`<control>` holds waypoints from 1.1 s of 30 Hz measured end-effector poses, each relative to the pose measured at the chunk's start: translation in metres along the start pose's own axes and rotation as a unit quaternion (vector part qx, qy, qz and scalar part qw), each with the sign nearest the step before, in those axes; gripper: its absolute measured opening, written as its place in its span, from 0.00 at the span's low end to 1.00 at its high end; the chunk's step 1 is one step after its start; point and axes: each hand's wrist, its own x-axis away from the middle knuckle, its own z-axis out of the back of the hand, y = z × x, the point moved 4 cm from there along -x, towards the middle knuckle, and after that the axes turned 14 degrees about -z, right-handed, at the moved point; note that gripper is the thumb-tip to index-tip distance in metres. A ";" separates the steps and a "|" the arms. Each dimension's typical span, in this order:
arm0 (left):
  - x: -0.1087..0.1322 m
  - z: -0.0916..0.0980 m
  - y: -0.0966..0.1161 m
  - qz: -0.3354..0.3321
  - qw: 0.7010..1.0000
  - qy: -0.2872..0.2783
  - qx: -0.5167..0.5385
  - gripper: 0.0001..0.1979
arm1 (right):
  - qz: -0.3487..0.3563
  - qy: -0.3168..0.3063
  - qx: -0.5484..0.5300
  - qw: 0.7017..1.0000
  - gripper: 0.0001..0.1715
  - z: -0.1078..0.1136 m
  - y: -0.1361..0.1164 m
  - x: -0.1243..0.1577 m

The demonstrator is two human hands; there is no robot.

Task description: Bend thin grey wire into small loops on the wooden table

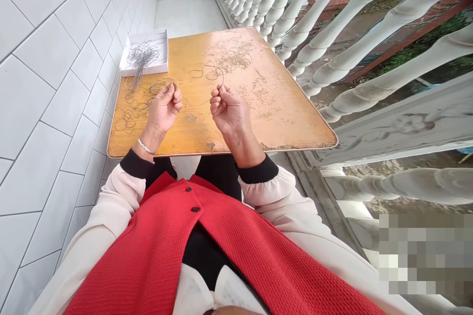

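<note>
Both my hands hover over a worn wooden table [288, 123]. My left hand [164, 106] is closed, fingers curled in, pinching one end of a thin wire [199, 103]. My right hand [226, 108] is closed too, pinching the wire's other end, which rises as a fine strand past its fingertips. The hands are about a hand's width apart. A chain of wire loops [216, 69] lies on the table just beyond them. A pile of finished wire rings [135, 106] lies to the left of my left hand.
A white cardboard box [161, 61] with a bundle of straight wires [141, 56] stands at the table's far left corner. A white tiled wall runs along the left. A white balustrade [332, 34] borders the right side.
</note>
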 end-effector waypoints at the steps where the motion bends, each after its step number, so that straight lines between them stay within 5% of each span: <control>1: 0.002 -0.001 -0.001 -0.008 1.000 0.001 0.000 0.12 | 0.011 0.002 -0.006 1.000 0.10 -0.001 0.001 0.002; 12: 0.025 -0.018 -0.005 -0.122 0.985 -0.078 -0.096 0.12 | -0.023 0.025 -0.048 0.998 0.09 -0.017 0.008 0.023; 19: 0.024 -0.007 0.005 -0.041 0.985 -0.099 -0.135 0.14 | -0.021 -0.048 0.039 0.998 0.12 -0.018 0.001 0.034; 33: 0.019 -0.006 0.027 -0.005 0.962 -0.194 -0.193 0.19 | 0.073 0.010 0.213 0.974 0.12 -0.031 -0.019 0.047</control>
